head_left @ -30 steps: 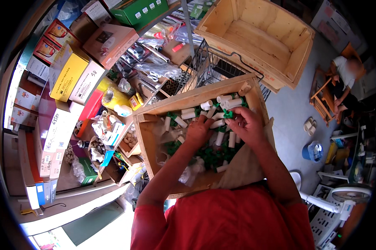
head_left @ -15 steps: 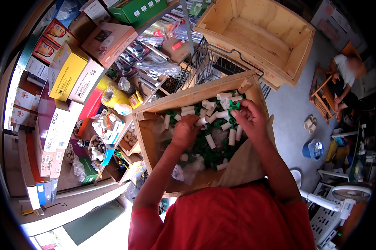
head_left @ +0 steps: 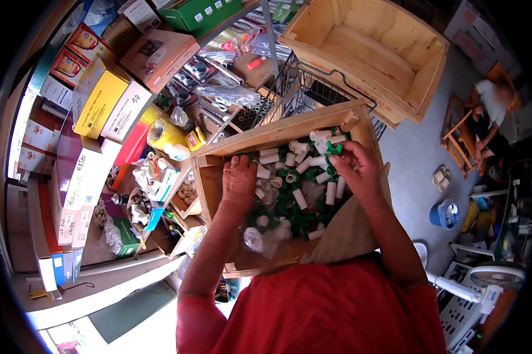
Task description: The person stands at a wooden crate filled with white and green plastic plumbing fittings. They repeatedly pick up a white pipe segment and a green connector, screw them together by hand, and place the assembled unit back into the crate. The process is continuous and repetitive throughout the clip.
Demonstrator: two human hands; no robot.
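A wooden box [head_left: 203, 194] in front of me holds a heap of white plastic pipe fittings [head_left: 300, 199] and green valve handles [head_left: 282, 206]. My right hand [head_left: 362, 171] pinches a green plastic valve handle [head_left: 335, 148] between thumb and fingers over the right side of the heap; a white tube lies against it. At the box's left side, my left hand [head_left: 239, 179] is back up with its fingers curled downward, beside a white fitting [head_left: 263, 171]. Its fingertips and anything in them are hidden. Clear plastic bags [head_left: 268, 241] lie at the near side.
A larger wooden crate [head_left: 366, 53] stands beyond, above a wire basket [head_left: 301, 88]. Cartons [head_left: 101, 106] and loose hardware fill the shelves at left. Brown cloth [head_left: 342, 236] drapes the box's near right corner. A person [head_left: 490, 103] sits at far right near a blue bin [head_left: 444, 215].
My left hand has moved left from the middle of the heap to the box's left side, away from the white fitting it was at. My right hand keeps the green handle in nearly the same place.
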